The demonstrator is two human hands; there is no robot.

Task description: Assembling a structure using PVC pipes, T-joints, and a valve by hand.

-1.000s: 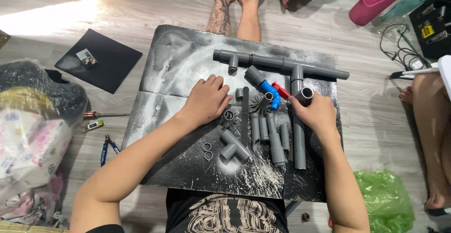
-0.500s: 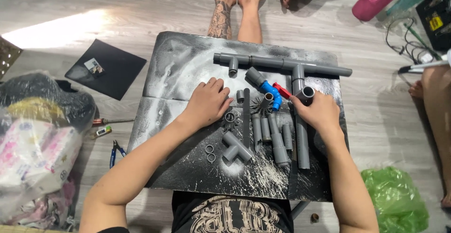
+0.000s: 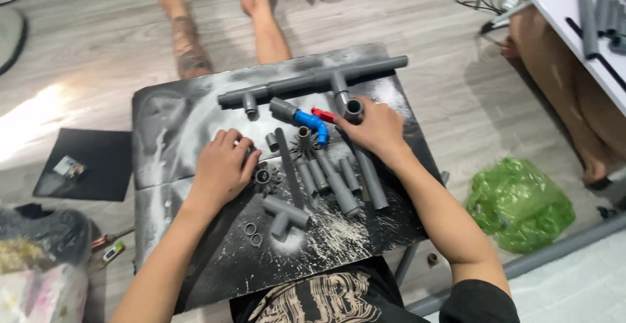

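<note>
Left hand (image 3: 222,166) curled, fingers loosely together, resting on black board (image 3: 169,121) beside small grey fitting (image 3: 263,177). Right hand (image 3: 375,127) grips grey elbow fitting (image 3: 353,109).

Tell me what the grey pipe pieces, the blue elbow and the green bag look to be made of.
Grey pipe pieces: likely rigid plastic, matte, uniform grey, moulded sockets. Blue elbow: glossier plastic, probably, with a highlight on its bend. Green bag: thin plastic film, crinkled and shiny. The right hand rests on a grey fitting.
</note>
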